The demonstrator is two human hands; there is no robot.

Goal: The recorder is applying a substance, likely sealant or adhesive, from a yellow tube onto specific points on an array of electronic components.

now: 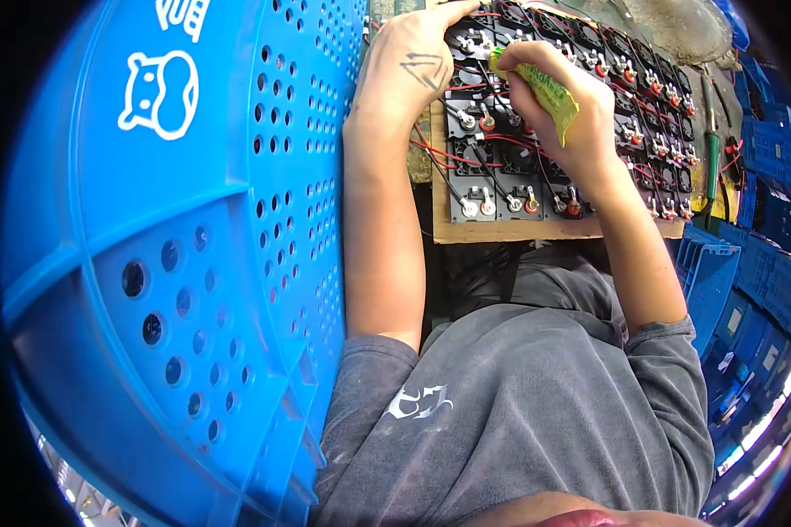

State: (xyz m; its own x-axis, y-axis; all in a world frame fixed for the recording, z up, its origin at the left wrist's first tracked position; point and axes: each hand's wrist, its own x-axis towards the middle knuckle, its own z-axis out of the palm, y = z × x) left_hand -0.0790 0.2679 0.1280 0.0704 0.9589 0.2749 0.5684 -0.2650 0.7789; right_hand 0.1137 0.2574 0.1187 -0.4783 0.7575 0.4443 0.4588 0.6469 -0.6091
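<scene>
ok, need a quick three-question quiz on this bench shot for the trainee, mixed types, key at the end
1. Multiple choice: what does the person's right hand hold?
A) a pair of scissors
B) a yellow tube
C) a red cloth

2. True or false: a green-handled tool lies to the right of the black fan units.

3. Fill in the colour: the flat board under the black fan units is ____.

Key: 1 B; 2 true; 3 light brown.
</scene>
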